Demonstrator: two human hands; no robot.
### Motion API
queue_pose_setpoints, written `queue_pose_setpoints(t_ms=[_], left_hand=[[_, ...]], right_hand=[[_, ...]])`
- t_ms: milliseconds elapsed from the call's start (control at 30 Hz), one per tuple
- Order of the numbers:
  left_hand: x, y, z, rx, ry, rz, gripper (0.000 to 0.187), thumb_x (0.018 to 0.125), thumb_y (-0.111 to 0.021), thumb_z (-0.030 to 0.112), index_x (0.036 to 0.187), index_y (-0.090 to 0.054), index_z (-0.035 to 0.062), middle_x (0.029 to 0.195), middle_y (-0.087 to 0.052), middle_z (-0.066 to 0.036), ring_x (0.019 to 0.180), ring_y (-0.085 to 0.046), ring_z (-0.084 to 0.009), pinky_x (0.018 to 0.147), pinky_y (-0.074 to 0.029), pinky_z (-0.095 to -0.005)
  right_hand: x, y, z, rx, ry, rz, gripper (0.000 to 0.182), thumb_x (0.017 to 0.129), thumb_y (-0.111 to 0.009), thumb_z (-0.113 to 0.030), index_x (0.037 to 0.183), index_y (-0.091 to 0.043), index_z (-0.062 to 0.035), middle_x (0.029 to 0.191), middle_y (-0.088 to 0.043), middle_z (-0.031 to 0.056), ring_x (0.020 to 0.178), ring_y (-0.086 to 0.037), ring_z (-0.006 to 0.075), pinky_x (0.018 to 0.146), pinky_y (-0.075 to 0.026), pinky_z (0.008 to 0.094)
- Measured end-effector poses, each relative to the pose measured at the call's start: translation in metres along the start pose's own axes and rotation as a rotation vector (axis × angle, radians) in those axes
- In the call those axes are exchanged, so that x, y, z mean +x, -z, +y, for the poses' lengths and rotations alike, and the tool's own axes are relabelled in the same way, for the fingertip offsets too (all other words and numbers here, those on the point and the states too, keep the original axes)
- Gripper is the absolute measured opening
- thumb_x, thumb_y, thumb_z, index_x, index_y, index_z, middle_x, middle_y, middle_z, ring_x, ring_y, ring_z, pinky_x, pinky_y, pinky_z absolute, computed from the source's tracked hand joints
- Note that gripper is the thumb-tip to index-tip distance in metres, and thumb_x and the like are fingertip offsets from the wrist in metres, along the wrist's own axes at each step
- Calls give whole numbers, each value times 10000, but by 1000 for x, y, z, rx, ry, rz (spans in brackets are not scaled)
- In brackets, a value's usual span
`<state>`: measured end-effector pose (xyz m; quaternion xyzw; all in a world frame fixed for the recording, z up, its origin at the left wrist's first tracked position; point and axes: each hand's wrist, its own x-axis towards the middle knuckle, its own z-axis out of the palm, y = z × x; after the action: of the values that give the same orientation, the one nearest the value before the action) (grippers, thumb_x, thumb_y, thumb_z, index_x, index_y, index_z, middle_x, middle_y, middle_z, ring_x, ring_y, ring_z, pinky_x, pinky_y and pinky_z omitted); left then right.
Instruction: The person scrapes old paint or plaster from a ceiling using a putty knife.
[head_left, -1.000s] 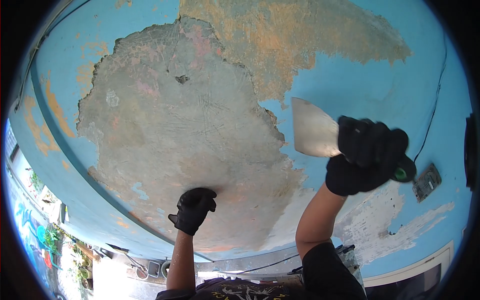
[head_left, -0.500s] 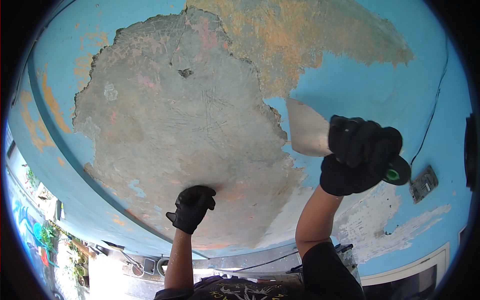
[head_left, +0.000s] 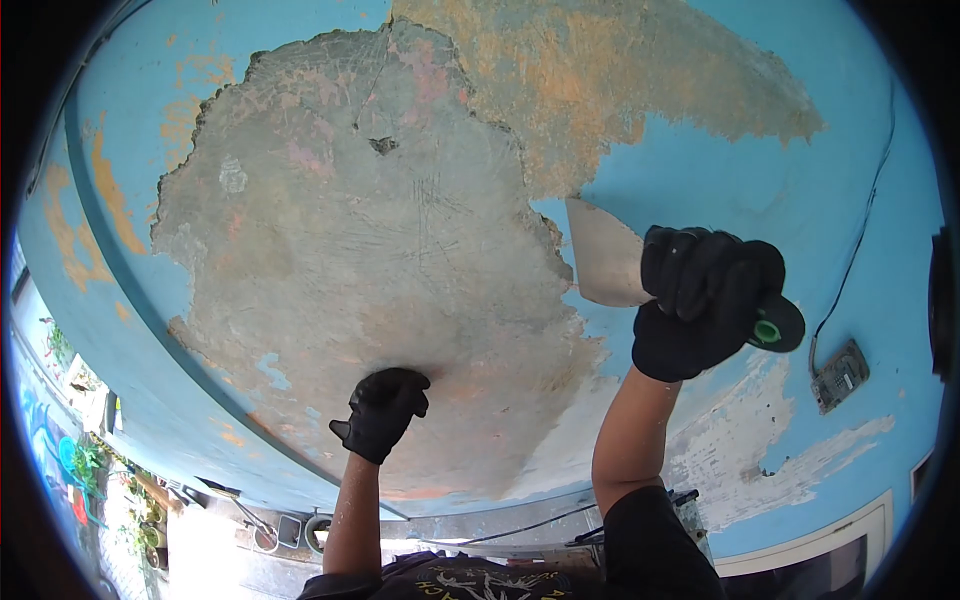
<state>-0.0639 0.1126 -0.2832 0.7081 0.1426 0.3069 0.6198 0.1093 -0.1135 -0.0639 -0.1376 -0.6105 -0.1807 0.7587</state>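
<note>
My right hand [head_left: 705,295], in a black glove, is wrapped round the handle of a wide metal scraper [head_left: 605,252]. The handle's dark end with a green hole sticks out on the right. The blade lies at the border between blue paint [head_left: 720,170] and bare grey plaster [head_left: 340,240], its edge pointing left. My left hand [head_left: 382,412], also in a black glove, is at the lower part of the plaster with curled fingers; its thumb points left. Nothing shows in it, though its palm side is partly hidden.
A black cable [head_left: 865,230] runs down to a grey electrical box [head_left: 840,376] on the right of the wall. Below it is a white frame [head_left: 830,545]. Plants [head_left: 90,465] and buckets [head_left: 265,537] stand at the lower left.
My right hand and the scraper have shifted slightly left and up in view, while the wall's left part appears slightly further right. My left hand has hardly moved.
</note>
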Motion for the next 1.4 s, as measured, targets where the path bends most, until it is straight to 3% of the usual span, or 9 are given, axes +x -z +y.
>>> queue_pose_setpoints(t_ms=[133, 200, 233, 300, 733, 800, 833, 1133, 1400], left_hand=[[2, 1, -3, 38, -38, -1, 157, 960, -603, 93, 911, -692, -26, 658, -658, -76, 589, -632, -135, 558, -498, -268], [3, 1, 1, 4, -13, 4, 146, 951, -608, 81, 911, -699, -26, 672, -668, -73, 604, -636, -132, 572, -507, -268], [1, 1, 3, -22, 22, -1, 136, 942, -614, 70, 912, -707, -25, 686, -678, -70, 618, -640, -128, 586, -515, -268], [-1, 0, 0, -46, 20, -2, 135, 941, -613, 66, 911, -707, -26, 687, -678, -71, 619, -640, -129, 586, -515, -268], [1, 2, 1, 0, 15, -7, 138, 949, -604, 60, 908, -707, -22, 683, -674, -74, 623, -644, -131, 593, -518, -267], [0, 0, 1, -22, 7, -1, 138, 948, -608, 65, 904, -707, -21, 680, -673, -72, 620, -643, -129, 592, -517, -266], [0, 1, 1, -36, -5, -3, 139, 947, -612, 70, 900, -707, -19, 677, -673, -70, 618, -643, -127, 592, -516, -265], [0, 2, -1, -29, 12, -13, 150, 949, -613, 90, 906, -708, -17, 682, -679, -63, 623, -645, -121, 597, -521, -265], [4, 11, -2, -46, 17, -100, 142, 946, -633, 93, 1003, -697, -21, 768, -698, -78, 688, -664, -139, 643, -538, -269]], right_hand=[[12, 1, -32, 122, 23, -178, 320, 1048, -503, -293, 790, -435, -117, 563, -438, 21, 439, -397, 120, 478, -363, 307], [-3, -19, -1, -160, 126, 586, 363, 1050, -496, -285, 735, -409, -127, 560, -440, 27, 437, -386, 118, 475, -350, 297], [-1, -17, 0, -166, 119, 588, 363, 1050, -496, -285, 735, -409, -127, 560, -440, 27, 437, -386, 118, 475, -350, 297], [7, -9, 2, 107, -36, -217, 387, 1052, -447, -265, 692, -364, -147, 530, -373, -9, 423, -320, 100, 488, -297, 294], [5, 10, -2, 159, 22, -166, 219, 1030, -523, -179, 830, -470, -104, 534, -399, 12, 403, -328, 133, 419, -311, 315], [-20, 17, 38, 173, -124, 155, 226, 1035, -497, -174, 826, -436, -117, 543, -414, 17, 403, -312, 125, 426, -316, 308], [-4, -9, 28, 173, -164, -113, 421, 1072, -424, -363, 713, -358, -152, 512, -343, -18, 420, -284, 93, 471, -291, 293], [-10, -9, 24, 259, -226, 132, 329, 1048, -496, -339, 788, -458, -141, 528, -422, -1, 413, -373, 117, 427, -284, 302], [-12, -46, -30, 208, -309, -333, 331, 939, -710, -333, 791, -547, -85, 590, -582, 24, 489, -558, 151, 496, -477, 309]])
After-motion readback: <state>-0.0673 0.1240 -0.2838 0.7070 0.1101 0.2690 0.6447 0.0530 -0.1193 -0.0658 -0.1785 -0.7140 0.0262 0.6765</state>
